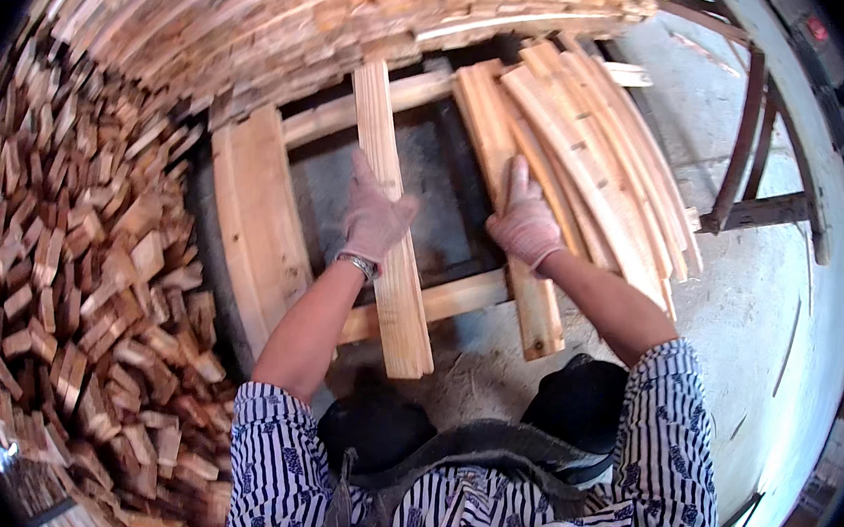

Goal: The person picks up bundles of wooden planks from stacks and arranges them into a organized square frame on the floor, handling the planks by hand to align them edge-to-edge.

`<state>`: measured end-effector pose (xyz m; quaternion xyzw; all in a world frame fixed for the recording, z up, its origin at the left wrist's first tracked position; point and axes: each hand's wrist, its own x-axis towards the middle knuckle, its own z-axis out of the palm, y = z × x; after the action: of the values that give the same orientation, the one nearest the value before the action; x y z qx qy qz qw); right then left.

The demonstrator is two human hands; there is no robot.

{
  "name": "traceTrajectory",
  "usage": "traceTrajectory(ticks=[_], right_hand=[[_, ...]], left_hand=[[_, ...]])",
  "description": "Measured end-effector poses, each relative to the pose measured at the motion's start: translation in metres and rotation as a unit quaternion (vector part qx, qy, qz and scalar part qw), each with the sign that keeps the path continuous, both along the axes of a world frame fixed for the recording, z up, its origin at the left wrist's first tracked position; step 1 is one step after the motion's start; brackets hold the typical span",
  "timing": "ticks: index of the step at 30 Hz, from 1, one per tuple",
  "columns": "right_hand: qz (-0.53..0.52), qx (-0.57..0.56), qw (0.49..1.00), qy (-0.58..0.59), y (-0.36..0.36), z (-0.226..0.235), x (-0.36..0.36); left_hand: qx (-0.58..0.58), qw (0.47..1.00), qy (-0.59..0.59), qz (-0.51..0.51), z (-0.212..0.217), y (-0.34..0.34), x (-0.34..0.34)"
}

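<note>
A light wooden plank (402, 302) lies lengthwise across two wooden crosspieces in front of me. My gloved left hand (379, 215) spans its width, with the thumb at the right edge and the fingers at the left. To the right, another plank (535, 319) has its near end sticking out past the near crosspiece (464, 297). My gloved right hand (528, 225) grips this second plank from above, its fingers pointing away from me and its thumb at the left edge. A wide board (260, 219) rests over the left ends of the crosspieces.
Several long wooden strips (602, 159) are stacked beside my right hand. A big heap of short wood offcuts (108, 296) covers the left side. Stacked lumber (293, 21) rises at the far side. A metal frame (750, 182) stands at the far right, on the concrete floor (728, 320).
</note>
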<state>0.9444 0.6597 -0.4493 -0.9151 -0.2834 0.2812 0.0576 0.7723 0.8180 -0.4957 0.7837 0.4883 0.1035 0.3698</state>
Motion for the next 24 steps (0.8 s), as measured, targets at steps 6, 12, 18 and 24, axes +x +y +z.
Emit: traceTrajectory(ticks=[6, 12, 18, 24], right_hand=[[-0.032, 0.06, 0.996, 0.051, 0.001, 0.001, -0.024], [0.009, 0.147, 0.982, 0.122, 0.034, 0.031, -0.065], [0.068, 0.248, 0.962, 0.097, 0.101, -0.028, -0.135], [0.133, 0.2, 0.96, 0.141, 0.134, -0.027, -0.198]], left_hand=[[0.024, 0.983, 0.169, 0.068, -0.01, 0.04, -0.046], [0.324, 0.945, 0.035, -0.005, -0.012, 0.04, -0.094], [0.28, 0.895, 0.348, -0.004, -0.027, 0.074, -0.16], [0.328, 0.907, 0.265, 0.012, -0.038, 0.068, -0.17]])
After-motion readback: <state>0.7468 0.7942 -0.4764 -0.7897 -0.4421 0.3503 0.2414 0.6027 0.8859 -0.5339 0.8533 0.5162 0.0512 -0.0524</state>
